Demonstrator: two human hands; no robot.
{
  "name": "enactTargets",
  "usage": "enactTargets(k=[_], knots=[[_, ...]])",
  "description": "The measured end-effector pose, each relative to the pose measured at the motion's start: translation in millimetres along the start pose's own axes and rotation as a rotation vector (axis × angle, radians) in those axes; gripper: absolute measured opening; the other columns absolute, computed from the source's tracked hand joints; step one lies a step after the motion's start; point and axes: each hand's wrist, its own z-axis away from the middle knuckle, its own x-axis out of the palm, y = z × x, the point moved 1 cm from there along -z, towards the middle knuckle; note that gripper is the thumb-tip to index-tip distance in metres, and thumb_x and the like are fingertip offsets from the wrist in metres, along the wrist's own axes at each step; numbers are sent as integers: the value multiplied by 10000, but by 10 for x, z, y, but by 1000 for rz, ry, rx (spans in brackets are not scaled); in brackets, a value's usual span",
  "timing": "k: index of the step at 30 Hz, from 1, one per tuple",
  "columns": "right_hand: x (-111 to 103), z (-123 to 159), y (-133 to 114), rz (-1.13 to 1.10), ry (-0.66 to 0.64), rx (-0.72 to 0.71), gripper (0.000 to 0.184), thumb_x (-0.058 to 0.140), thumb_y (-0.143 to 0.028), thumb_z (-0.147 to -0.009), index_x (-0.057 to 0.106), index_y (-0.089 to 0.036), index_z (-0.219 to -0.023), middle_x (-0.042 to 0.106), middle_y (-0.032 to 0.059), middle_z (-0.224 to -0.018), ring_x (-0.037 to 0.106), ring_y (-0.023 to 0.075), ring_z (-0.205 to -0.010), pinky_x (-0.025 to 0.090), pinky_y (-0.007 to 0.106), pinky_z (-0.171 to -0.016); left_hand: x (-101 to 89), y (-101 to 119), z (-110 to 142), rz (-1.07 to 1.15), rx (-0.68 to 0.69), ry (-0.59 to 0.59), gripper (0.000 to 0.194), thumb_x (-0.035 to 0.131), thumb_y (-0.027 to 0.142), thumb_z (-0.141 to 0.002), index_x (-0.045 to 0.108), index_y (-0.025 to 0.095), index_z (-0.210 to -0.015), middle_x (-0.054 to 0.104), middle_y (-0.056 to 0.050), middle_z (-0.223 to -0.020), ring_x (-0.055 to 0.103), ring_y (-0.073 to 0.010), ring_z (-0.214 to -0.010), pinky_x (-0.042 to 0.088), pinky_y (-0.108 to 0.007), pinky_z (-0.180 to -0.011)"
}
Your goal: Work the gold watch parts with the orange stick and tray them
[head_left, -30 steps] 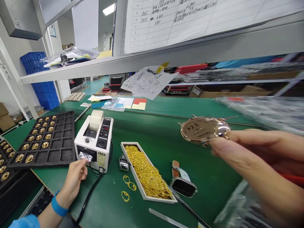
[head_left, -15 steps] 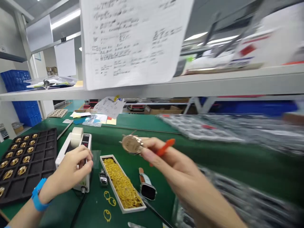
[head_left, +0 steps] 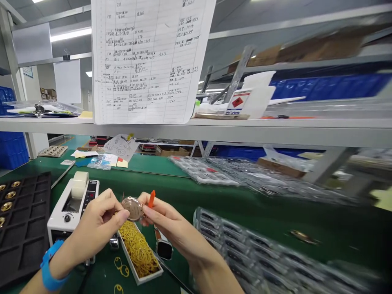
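Observation:
A round rose-gold watch case (head_left: 132, 208) is held up between both hands over the green bench. My right hand (head_left: 162, 218) pinches its right side and also holds a thin orange tool (head_left: 151, 199) that sticks upward. My left hand (head_left: 98, 222), with a blue wristband, presses its fingertips on the case's left edge; a piece of clear tape may be under them, but I cannot make it out. Just below the hands lies a white tray of yellow rings (head_left: 138, 253).
A white tape dispenser (head_left: 72, 204) stands at the left, beside a black foam tray with gold watch cases (head_left: 18, 212). A smartwatch (head_left: 164, 248) lies right of the ring tray. Clear plastic blister trays (head_left: 245, 241) cover the bench's right. A shelf with a handwritten sheet (head_left: 147, 61) hangs overhead.
My left hand left the tape dispenser and came to the watch case. My right hand brought the case down and left toward it. The view swung to the right and up.

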Motion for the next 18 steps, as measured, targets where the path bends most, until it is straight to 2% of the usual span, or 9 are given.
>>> enactTargets(k=[13, 18], knots=[[57, 21, -34, 48, 44, -13, 351, 579, -559, -833, 552, -217, -759, 435, -7, -735, 384, 143, -657, 359, 276, -656, 33, 13, 5, -41, -3, 27, 256, 499, 292, -902, 554, 173, -681, 390, 16, -732, 368, -109, -618, 289, -263, -560], [68, 26, -35, 72, 42, -16, 363, 567, -570, -837, 549, -216, -759, 422, -9, -727, 373, 144, -650, 354, 274, -644, 35, 29, 12, -66, 10, 55, 252, 501, 266, -890, 528, 170, -658, 396, 20, -721, 374, -102, -612, 293, -255, -553]])
